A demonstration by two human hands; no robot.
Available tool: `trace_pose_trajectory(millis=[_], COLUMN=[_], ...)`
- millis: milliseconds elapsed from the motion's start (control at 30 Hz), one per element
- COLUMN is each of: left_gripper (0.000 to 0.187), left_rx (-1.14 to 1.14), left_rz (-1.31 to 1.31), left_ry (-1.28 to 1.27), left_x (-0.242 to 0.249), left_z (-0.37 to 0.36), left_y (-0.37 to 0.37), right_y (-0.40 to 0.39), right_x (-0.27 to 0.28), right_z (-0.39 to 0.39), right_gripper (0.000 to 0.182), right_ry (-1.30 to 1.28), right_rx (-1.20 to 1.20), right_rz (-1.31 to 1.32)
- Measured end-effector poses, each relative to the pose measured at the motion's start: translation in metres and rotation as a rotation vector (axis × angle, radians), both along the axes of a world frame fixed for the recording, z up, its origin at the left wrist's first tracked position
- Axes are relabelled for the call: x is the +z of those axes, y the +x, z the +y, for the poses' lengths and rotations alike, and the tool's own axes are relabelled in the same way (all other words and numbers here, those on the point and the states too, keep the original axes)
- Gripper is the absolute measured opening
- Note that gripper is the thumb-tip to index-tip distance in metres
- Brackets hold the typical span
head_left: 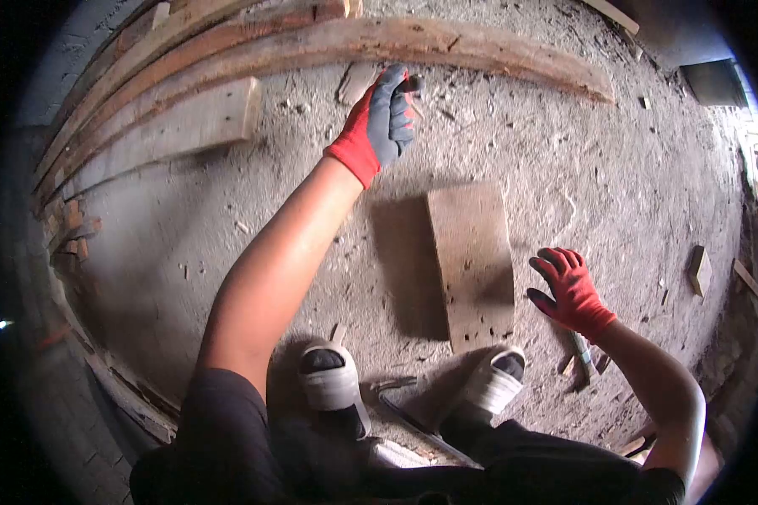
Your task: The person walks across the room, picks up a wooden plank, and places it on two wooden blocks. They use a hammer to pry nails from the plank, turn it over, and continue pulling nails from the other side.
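My left hand (383, 122), in a red and grey glove, is raised over the floor at the top centre. Its fingers are curled closed, and a small dark tip shows beside them; what it belongs to is unclear. A short, wide wooden board (472, 261) with small holes stands in front of my feet and casts a shadow to its left. Just right of this board, my right hand (571, 290), gloved in red, is held with its fingers apart and nothing in them. Beneath the right wrist lies a tool with a pale handle (583, 353), its far end hidden.
Long planks (337, 46) curve across the upper left, beside a shorter pale board (177, 130). A metal bar (408, 417) lies between my sandalled feet (328, 383). Wood scraps (700, 271) dot the rough floor (632, 194) at right. A grey container (713, 82) stands at upper right.
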State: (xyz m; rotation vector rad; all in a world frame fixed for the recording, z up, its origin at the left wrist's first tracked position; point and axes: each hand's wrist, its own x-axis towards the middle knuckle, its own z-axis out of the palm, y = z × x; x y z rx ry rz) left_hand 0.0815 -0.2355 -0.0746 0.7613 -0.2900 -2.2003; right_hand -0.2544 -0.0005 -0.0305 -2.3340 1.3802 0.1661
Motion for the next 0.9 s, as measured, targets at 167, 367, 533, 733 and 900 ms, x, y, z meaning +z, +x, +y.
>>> trace_pose_trajectory(millis=[167, 367, 533, 733, 900], left_gripper=[0.033, 0.043, 0.062, 0.081, 0.060], left_rx=[0.089, 0.154, 0.272, 0.302, 0.365], left_rz=[-0.199, -0.547, -0.896, -0.901, -0.613], left_ry=[-0.043, -0.162, -0.268, -0.198, -0.259], left_x=[0.044, 0.042, 0.003, -0.029, -0.023], left_z=[-0.076, -0.210, -0.346, -0.417, -0.420], left_y=[-0.028, -0.040, -0.021, -0.003, -0.011], right_y=[0.022, 0.060, 0.056, 0.054, 0.053], right_x=[-0.044, -0.089, -0.090, -0.086, -0.086], right_z=[-0.088, -0.157, -0.160, -0.164, -0.163], right_gripper=[0.057, 0.071, 0.073, 0.068, 0.068], right_ry=[-0.279, -0.355, -0.296, -0.239, -0.211], right_rx=[-0.167, -0.526, -0.526, -0.522, -0.533], right_rz=[-0.111, 0.001, 0.009, -0.006, -0.017])
